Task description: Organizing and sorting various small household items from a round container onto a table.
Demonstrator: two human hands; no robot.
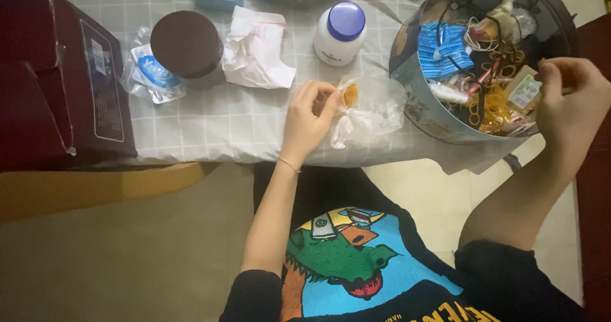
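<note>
Nearest, left hand (310, 119) pinched on thin crumpled clear plastic bag (369, 113) at table edge; right hand (568, 99) curled over round metal tin (417, 109), grip unclear; light, limp, slippery, probably; best gathered at mouth; yellow rubber bands (487, 109) inside tin.

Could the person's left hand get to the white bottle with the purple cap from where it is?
Probably yes. The left hand pinches a clear plastic bag just below the white bottle, and only bare checked tablecloth lies between them. It would likely have to let go of the bag first.
</note>
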